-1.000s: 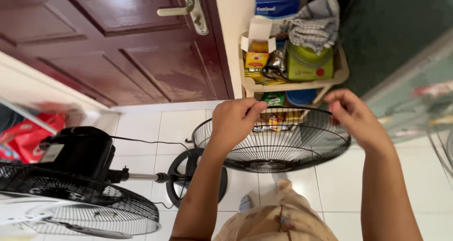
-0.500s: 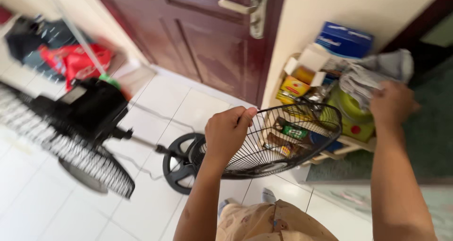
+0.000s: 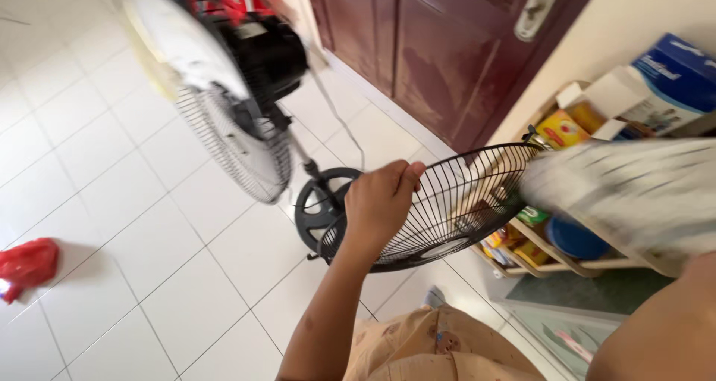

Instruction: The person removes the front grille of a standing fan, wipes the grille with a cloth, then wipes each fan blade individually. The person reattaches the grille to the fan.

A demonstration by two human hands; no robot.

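In the head view, the black wire fan guard (image 3: 447, 205) was gripped at its rim by the left hand (image 3: 380, 202), near centre. At three o'clock a blurred checked cloth (image 3: 634, 191) was seen; the right hand was hidden, so its grasp could not be told. A standing fan (image 3: 239, 90) lay at eleven o'clock

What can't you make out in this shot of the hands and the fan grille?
Head view:
- Right hand: hidden behind the blurred grey cloth; its grip cannot be told.
- Standing fan: motion blur smears its blade and cage.
- Shelf rack: lower items hidden by the black fan grille held in the left hand.
- Door handle: cut off by the top edge.
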